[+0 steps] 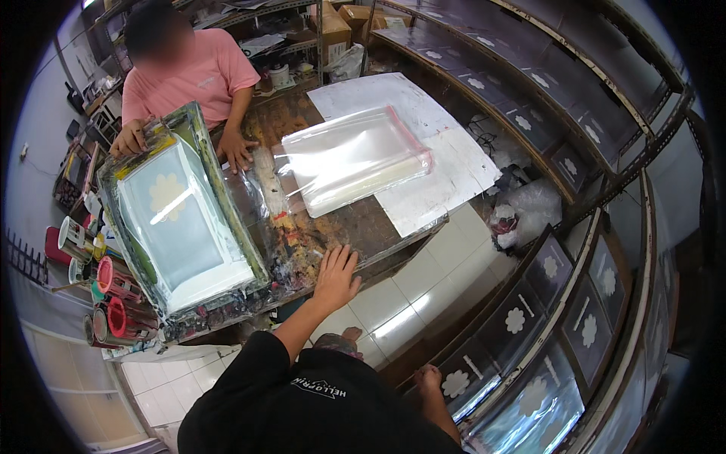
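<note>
My left hand point(338, 274) lies open and flat on the near edge of the stained wooden table point(291, 246), fingers spread. Down by my right side, my right hand point(428, 377) is curled closed next to a clear plastic sheet with a white flower print point(455, 384) on the rack; what it holds, if anything, is hidden. A stack of clear plastic bags point(352, 163) lies across the table. To its left, a co-worker point(197, 72) in a pink shirt grips a tilted screen-printing frame point(170, 219) with one hand and rests the other on the table.
White paper sheets point(431, 181) lie under the bags and overhang the table's right side. Paint cans point(125, 318) crowd the left. Drying racks point(597, 303) with several printed sheets curve along the right. A bundle of clear plastic point(533, 208) sits below them, beside the tiled floor point(446, 261).
</note>
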Motion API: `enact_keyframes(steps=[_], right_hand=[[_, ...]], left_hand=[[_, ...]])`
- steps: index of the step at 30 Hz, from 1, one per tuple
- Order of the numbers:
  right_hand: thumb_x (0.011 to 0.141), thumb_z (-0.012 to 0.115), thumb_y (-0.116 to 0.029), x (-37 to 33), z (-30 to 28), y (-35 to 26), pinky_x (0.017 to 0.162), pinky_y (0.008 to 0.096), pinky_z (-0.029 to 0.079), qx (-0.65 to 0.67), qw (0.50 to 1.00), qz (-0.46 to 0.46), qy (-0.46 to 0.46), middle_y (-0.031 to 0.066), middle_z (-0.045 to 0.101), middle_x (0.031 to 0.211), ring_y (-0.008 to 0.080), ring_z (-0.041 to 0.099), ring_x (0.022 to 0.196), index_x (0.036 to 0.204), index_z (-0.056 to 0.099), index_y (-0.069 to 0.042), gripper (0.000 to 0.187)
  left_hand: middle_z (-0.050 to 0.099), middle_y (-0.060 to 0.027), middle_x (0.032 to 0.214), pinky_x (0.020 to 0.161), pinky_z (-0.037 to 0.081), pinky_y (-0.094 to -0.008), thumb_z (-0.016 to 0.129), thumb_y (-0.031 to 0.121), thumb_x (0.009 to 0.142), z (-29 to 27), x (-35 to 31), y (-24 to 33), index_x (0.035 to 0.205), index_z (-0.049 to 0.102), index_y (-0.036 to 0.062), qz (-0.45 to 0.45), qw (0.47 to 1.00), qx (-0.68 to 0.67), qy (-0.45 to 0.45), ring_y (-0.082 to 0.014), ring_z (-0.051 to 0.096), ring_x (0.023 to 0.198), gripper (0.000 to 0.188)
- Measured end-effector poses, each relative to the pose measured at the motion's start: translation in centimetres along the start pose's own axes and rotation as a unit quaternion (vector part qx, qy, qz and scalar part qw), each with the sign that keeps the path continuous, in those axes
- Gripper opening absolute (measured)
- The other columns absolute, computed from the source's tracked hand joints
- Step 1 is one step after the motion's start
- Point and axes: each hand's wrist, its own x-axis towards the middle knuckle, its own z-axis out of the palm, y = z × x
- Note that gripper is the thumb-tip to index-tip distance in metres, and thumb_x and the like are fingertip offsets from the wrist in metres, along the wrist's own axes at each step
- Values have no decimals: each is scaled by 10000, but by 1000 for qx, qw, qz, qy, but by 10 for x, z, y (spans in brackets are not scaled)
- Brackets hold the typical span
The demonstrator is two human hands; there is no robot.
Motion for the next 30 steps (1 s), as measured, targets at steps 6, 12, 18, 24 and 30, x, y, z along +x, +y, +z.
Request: enact_keyframes(steps=[6, 12, 18, 24, 30], right_hand=[[1000, 526, -144, -9, 27, -13, 607, 336, 505, -3, 999, -4, -33, 43, 557, 811, 191, 583, 657, 1007, 523, -91, 54], [999, 514, -118, -15, 47, -34, 601, 337, 513, -37, 997, -16, -59, 44, 571, 828, 191, 617, 704, 1017, 539, -82, 47], [1004, 511, -104, 9, 34, -35, 599, 337, 534, -18, 998, -38, -48, 54, 589, 844, 198, 623, 687, 1009, 545, -75, 45], [995, 535, -110, 1, 35, -26, 592, 330, 529, 25, 999, -17, 8, 52, 586, 819, 202, 634, 688, 996, 551, -73, 40], [989, 554, -125, 6, 29, 5, 562, 320, 510, 18, 1000, -11, 9, 46, 595, 819, 182, 612, 666, 1005, 558, -70, 58]], left_hand=[[324, -234, 1562, 1219, 171, -533, 692, 309, 863, 8, -10, -9, 1477, 401, 5, 12, 998, 35, -42, -406, 263, 1468, 744], [388, -238, 1519, 1200, 220, -527, 688, 276, 874, 5, -4, -19, 1419, 473, -15, 6, 997, -65, -35, -408, 307, 1443, 654], [456, -222, 1440, 1128, 312, -557, 716, 191, 841, -52, 26, -1, 1400, 497, -3, -8, 989, -112, 100, -406, 383, 1363, 630], [431, -221, 1468, 1110, 311, -600, 746, 181, 794, -105, 118, 6, 1417, 466, -17, 46, 969, 155, 188, -423, 399, 1334, 711], [563, -165, 1379, 1106, 329, -554, 608, 129, 870, -36, 196, -26, 1249, 585, -25, 50, 969, 238, 42, -291, 549, 1208, 410]])
